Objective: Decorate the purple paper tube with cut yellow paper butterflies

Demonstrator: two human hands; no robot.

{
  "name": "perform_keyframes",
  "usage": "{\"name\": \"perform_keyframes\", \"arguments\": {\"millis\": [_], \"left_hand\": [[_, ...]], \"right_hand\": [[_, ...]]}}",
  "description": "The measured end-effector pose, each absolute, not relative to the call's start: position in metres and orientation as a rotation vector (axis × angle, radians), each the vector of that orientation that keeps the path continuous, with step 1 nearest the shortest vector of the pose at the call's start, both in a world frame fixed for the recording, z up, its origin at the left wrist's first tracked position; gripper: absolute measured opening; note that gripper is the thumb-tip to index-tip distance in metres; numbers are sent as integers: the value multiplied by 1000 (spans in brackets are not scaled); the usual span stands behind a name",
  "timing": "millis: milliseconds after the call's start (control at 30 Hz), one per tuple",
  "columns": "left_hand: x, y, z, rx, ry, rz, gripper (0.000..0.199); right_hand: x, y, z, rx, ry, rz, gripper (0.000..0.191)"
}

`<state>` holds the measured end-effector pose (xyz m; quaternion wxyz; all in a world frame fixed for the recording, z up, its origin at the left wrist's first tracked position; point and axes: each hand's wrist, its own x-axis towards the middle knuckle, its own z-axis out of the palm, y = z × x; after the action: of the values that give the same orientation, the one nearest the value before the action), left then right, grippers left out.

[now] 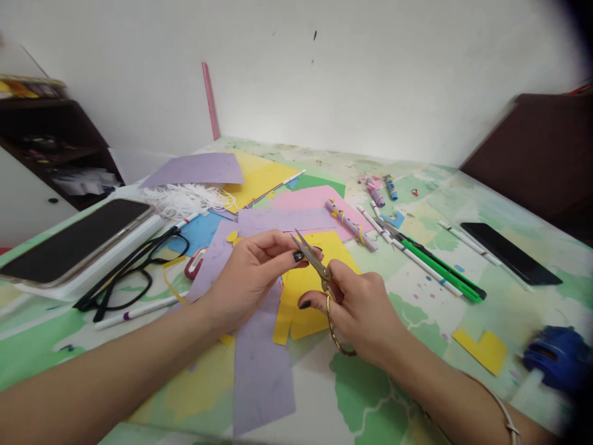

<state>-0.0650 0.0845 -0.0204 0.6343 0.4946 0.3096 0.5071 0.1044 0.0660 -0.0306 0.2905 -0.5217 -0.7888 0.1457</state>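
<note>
My right hand (356, 303) holds gold-handled scissors (317, 264), whose slightly parted blades point up and left. Just left of the blades, my left hand (259, 266) is closed in a pinch; whatever lies between its fingertips is too small to make out. Beneath both hands are yellow paper (308, 309) and long purple paper (262, 383). A purple rolled paper tube (349, 224) with yellow bits on it lies beyond the scissors.
Left are a large phone (78, 238), black glasses (139, 272) and white yarn (189, 198). Pink paper (306, 201) lies behind. Right are a green cutter (435, 266), white sticks, another phone (509, 252), a yellow scrap (484, 349) and a blue object (556, 355).
</note>
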Motion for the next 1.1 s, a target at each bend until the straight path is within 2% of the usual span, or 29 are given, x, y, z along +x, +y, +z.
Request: {"name": "perform_keyframes", "arguments": {"millis": [733,1100], "left_hand": [[-75,92,-23,1292,755,1148,4],[-79,94,-25,1348,805,1157,10]], "right_hand": [[111,66,-26,-1398,-2229,329,51],[114,66,-25,-1423,-2270,274,50]]}}
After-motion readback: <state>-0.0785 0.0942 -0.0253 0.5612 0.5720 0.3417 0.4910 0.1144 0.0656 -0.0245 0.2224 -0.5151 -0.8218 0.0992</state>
